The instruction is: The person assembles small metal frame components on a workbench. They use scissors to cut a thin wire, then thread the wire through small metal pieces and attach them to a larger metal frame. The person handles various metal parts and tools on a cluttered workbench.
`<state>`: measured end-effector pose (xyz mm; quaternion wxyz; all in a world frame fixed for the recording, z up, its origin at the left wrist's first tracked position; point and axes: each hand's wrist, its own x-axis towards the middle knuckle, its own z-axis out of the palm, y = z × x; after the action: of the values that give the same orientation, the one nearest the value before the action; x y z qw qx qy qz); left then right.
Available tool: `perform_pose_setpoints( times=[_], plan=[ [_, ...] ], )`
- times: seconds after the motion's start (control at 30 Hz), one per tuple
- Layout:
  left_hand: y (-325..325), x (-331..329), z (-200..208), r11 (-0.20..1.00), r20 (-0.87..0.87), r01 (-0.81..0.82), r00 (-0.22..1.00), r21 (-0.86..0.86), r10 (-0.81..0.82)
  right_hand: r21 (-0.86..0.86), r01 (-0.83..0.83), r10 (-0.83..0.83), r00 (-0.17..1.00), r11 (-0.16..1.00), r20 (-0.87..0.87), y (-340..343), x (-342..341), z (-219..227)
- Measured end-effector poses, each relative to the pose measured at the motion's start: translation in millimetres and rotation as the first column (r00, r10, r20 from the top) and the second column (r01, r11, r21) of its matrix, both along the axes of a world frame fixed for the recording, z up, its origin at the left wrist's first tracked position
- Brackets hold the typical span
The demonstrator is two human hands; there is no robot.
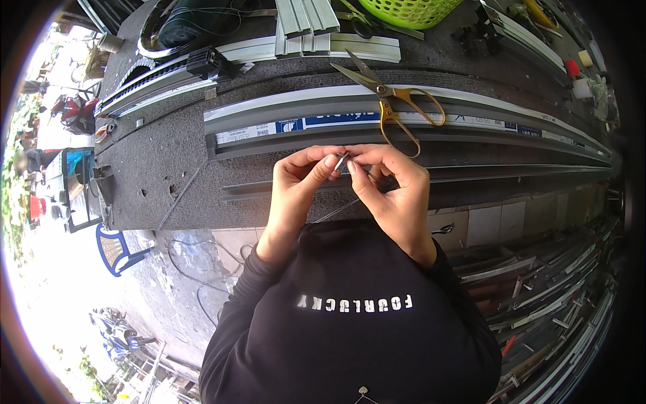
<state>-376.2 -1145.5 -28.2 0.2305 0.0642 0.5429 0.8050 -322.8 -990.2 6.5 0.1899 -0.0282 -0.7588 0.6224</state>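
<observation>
My left hand (299,180) and my right hand (393,178) meet in front of my chest, over the near side of the bench. Both are closed, thumbs and fingertips pinched round a small, thin, silvery piece (341,162). It is too small to name, and fingertips cover much of it. A thin dark length shows beneath my right fingers; I cannot tell whether it belongs to that piece. Just beyond my hands, scissors (385,91) with gold-coloured handles lie with their blades apart across a long dark metal profile (269,110) bearing a blue and white label strip.
The bench (148,168) has a dark ribbed covering. Short silver profiles (306,17) and a green perforated basket (412,10) stand at the back. Another slim profile (471,176) runs along the near edge. Stacked metal lengths (538,303) fill the lower right; a blue chair (116,249) stands left.
</observation>
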Motion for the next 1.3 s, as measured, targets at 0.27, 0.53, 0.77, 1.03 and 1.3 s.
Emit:
perform_pose_setpoints(
  times=[0.27, 0.53, 0.77, 1.03, 1.3],
  plan=[
    [0, -3, 11, 0.995, -0.12, -0.005, 0.993, -0.099, -0.007, 0.088, -0.01, 0.009, 1.0, 0.996, 0.008, 4, -2, -2],
    [-6, -15, 23, 0.856, -0.589, -0.171, 0.789, -0.487, -0.177, 0.121, -0.062, 0.054, 0.996, 0.991, 0.067, 8, -3, -7],
    [-2, -27, 31, 0.688, -0.833, -0.534, 0.518, -0.491, -0.192, 0.38, 0.0, 0.01, 1.0, 0.925, -0.024, 8, -13, -12],
    [3, -26, 31, 0.904, -0.671, -0.215, 0.734, -0.369, -0.099, 0.052, -0.106, 0.108, 0.993, 0.993, -0.04, 7, -15, -12],
    [18, -15, 14, 0.849, -0.942, -0.464, 0.317, -0.254, -0.108, -0.646, -0.111, 0.299, 0.935, 0.755, 0.189, 15, -16, -22]
  ],
)
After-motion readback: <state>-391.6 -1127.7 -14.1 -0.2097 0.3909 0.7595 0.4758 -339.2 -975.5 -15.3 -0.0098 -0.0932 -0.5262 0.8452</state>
